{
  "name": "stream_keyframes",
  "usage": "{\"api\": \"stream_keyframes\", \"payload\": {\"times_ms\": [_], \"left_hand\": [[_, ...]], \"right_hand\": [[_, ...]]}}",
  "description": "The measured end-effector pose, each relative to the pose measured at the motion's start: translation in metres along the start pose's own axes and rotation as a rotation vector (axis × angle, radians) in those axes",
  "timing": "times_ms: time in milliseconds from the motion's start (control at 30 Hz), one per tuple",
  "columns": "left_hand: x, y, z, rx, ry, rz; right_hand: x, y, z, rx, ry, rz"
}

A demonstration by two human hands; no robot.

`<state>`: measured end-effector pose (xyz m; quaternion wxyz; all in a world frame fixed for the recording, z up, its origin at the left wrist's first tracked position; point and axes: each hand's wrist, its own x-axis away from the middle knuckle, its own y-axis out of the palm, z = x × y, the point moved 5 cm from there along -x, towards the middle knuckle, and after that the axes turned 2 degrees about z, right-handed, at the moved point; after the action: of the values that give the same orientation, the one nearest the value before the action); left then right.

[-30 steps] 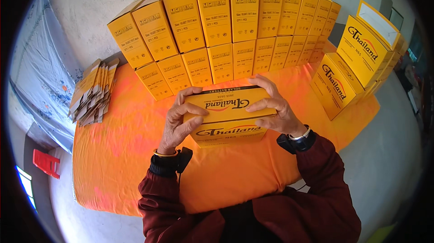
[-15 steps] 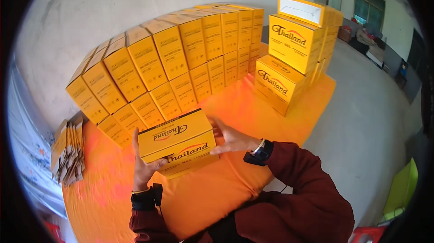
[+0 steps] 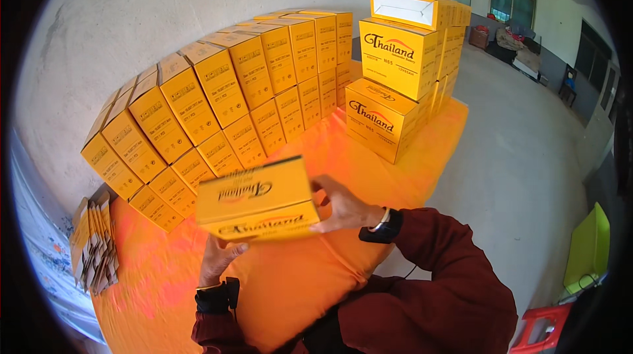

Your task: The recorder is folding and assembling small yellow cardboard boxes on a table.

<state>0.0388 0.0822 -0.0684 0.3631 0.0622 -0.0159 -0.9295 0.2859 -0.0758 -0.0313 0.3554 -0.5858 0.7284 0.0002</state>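
Observation:
A yellow cardboard box (image 3: 254,197) with printed lettering is tilted in front of me over the orange-covered table, its top turned toward me and its front face foreshortened. My right hand (image 3: 346,207) grips the right end, thumb at the lower front corner. Below the left front corner is my left hand (image 3: 221,258), its thumb along the bottom edge and its other fingers hidden beneath the box. Both hands hold the box between them.
Behind stands a two-layer row of yellow boxes (image 3: 217,84) along the wall. More boxes (image 3: 399,57) are stacked at the back right. Flattened cartons (image 3: 95,242) lean at the left edge of the orange cloth (image 3: 297,275). A red stool (image 3: 544,327) and a green bin (image 3: 587,248) stand right.
The box has tipped, so its front faces more downward. My left hand has slid from the left end to beneath the box. The view has shifted slightly right.

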Motion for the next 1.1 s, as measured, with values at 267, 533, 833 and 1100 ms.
{"api": "stream_keyframes", "payload": {"times_ms": [267, 533, 833, 1100], "left_hand": [[0.0, -0.006, -0.011, -0.375, -0.059, 0.02], [-0.004, -0.008, -0.015, -0.388, -0.068, 0.018], [-0.008, -0.008, -0.024, -0.429, -0.104, -0.023], [-0.01, -0.009, -0.034, -0.452, -0.098, -0.065]], "right_hand": [[-0.01, -0.137, -0.041, 0.108, -0.038, 0.647], [-0.015, -0.222, -0.033, 0.649, 0.101, 0.825], [-0.012, -0.265, 0.02, 0.532, 0.249, 0.861], [-0.003, -0.268, 0.029, 0.614, 0.298, 0.973]]}}
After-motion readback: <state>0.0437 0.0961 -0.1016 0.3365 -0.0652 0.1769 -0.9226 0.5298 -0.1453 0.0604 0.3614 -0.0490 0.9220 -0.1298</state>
